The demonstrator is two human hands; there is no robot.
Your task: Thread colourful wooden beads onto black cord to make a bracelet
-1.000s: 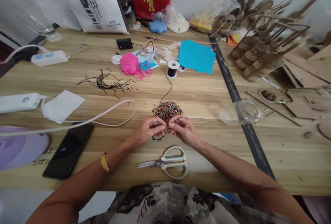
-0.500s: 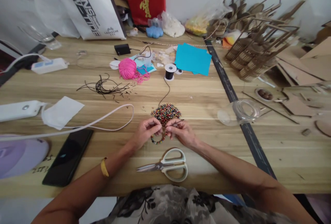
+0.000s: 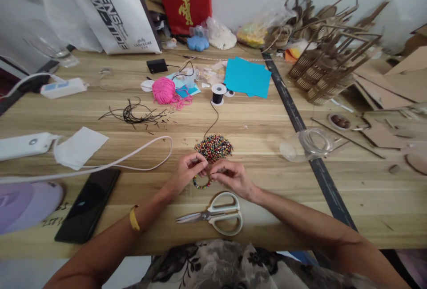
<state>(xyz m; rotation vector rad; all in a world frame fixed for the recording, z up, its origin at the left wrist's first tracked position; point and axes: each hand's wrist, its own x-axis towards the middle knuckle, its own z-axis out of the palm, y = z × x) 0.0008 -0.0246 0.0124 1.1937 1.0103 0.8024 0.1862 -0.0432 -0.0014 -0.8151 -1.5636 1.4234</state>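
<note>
A small loop of colourful beads hangs between my hands, just above the table. My left hand pinches the loop's upper left end, thumb against fingers. My right hand is pinched at the loop's right side; the cord at its fingertips is too small to make out. Right behind the fingers lies a pile of loose multicoloured beads. From a spool of black cord a strand runs down to the pile. Scissors with pale handles lie in front of my hands, slightly open.
A black phone and a white cable are on the left. Cut black cords, pink yarn and blue sheets lie farther back. A clear container and small woven baskets stand at the right.
My right hand has moved slightly down, and the black cord end that stuck out over its fingers no longer shows. The bead loop has shifted slightly left and down.
</note>
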